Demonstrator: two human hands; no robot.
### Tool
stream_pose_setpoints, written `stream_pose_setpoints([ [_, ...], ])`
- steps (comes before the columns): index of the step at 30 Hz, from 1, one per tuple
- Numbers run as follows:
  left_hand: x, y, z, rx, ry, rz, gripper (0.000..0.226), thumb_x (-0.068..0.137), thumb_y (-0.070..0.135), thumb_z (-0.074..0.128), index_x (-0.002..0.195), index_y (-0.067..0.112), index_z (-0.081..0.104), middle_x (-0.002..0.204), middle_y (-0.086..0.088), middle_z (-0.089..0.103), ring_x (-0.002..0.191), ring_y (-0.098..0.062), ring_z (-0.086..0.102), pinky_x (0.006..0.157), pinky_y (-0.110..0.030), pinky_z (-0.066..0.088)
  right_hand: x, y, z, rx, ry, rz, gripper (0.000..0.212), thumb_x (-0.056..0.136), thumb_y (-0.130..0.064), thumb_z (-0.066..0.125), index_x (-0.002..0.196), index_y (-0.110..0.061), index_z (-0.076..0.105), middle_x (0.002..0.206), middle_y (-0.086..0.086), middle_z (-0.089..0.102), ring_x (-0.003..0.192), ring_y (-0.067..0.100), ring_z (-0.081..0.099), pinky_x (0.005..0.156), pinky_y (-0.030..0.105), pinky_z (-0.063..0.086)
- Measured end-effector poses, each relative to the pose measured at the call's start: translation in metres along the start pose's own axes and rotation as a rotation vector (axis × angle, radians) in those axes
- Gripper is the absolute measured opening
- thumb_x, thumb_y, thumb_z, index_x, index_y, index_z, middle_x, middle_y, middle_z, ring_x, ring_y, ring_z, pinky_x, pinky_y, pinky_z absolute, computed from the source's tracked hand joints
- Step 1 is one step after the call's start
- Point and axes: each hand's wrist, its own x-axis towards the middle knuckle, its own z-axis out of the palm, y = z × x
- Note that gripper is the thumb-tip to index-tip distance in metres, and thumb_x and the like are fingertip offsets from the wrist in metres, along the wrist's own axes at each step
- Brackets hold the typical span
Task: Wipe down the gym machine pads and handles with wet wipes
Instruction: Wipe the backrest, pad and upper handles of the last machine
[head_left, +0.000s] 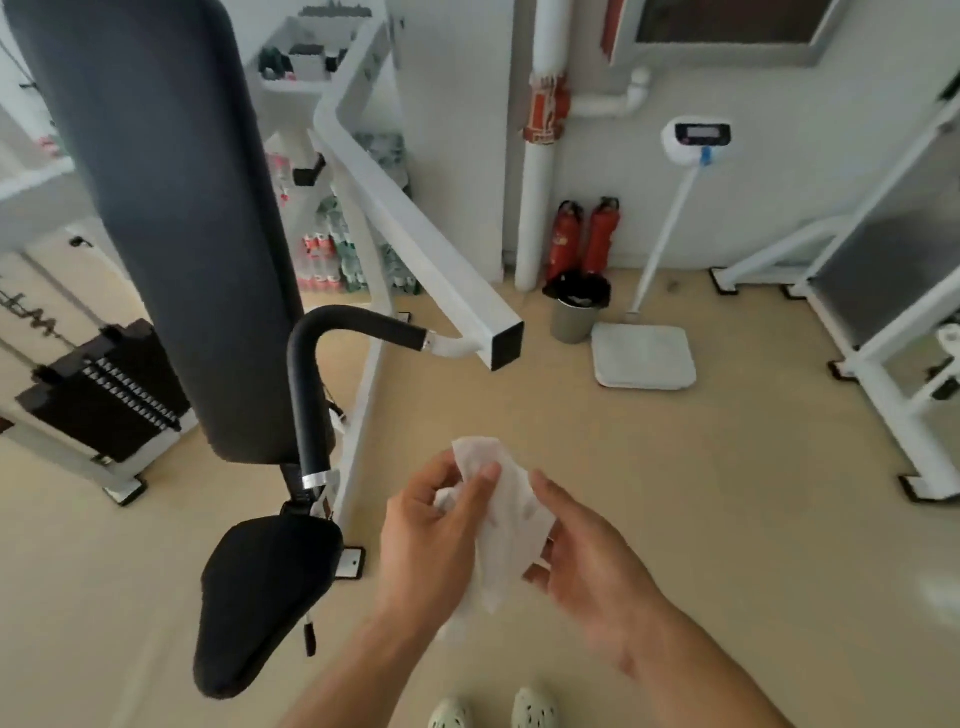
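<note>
Beige gym flooring (675, 493) spreads under me, with a grey bin (574, 306) and two red extinguishers (582, 239) at the far wall. Taking the tall dark back pad (156, 208) as my landmark: the black curved handle (311, 374) hangs just beside its lower right edge, the black seat pad (260, 597) sits below it, and the weight stack (104, 389) stands to its left. Right of the seat pad, I see my left hand (431, 540) pinching the white wet wipe (506, 525) between thumb and curled fingers, while my right hand (587, 561) has loosely spread fingers against the wipe's other edge, apart from the machine.
</note>
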Motion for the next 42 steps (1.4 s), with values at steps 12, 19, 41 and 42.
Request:
stream_pose_setpoints([
  [12,0.033,-0.020,0.103,0.139,-0.313,-0.038,0.038,0.098,0.038,0.062,0.064,0.020,0.068,0.053,0.007,0.059,0.048,-0.006,0.049,0.048,-0.015,0.034,-0.045,-0.018,-0.114,0.331,0.505,-0.216,0.025,0.100,-0.026,0.062,0.112,-0.007,0.074,0.108,0.010,0.078,0.091,0.022,0.075,0.082,0.038,0.056],
  [19,0.044,-0.024,0.198,0.219,-0.459,-0.013,0.015,0.096,0.033,0.066,0.087,0.028,0.077,0.055,0.002,0.062,0.050,-0.008,0.055,0.053,-0.019,0.042,-0.049,-0.045,-0.206,0.351,0.621,-0.275,0.027,0.092,-0.035,0.070,0.108,-0.013,0.076,0.105,0.007,0.078,0.084,0.019,0.075,0.084,0.037,0.052],
  [41,0.109,0.025,0.629,0.195,-0.389,-0.123,0.009,0.088,0.036,0.073,0.096,0.033,0.076,0.064,0.003,0.069,0.055,-0.004,0.062,0.052,-0.009,0.042,0.002,-0.294,-0.538,0.409,0.400,-0.365,0.030,0.104,-0.022,0.055,0.126,-0.008,0.069,0.121,0.012,0.074,0.116,0.025,0.070,0.103,0.043,0.050],
  [42,0.121,0.029,0.646,0.186,-0.396,-0.103,0.008,0.088,0.034,0.074,0.095,0.032,0.076,0.064,0.003,0.069,0.055,-0.005,0.062,0.053,-0.009,0.043,0.013,-0.311,-0.548,0.401,0.372,-0.365,0.032,0.102,-0.023,0.055,0.127,-0.008,0.068,0.123,0.013,0.073,0.118,0.026,0.069,0.107,0.043,0.048],
])
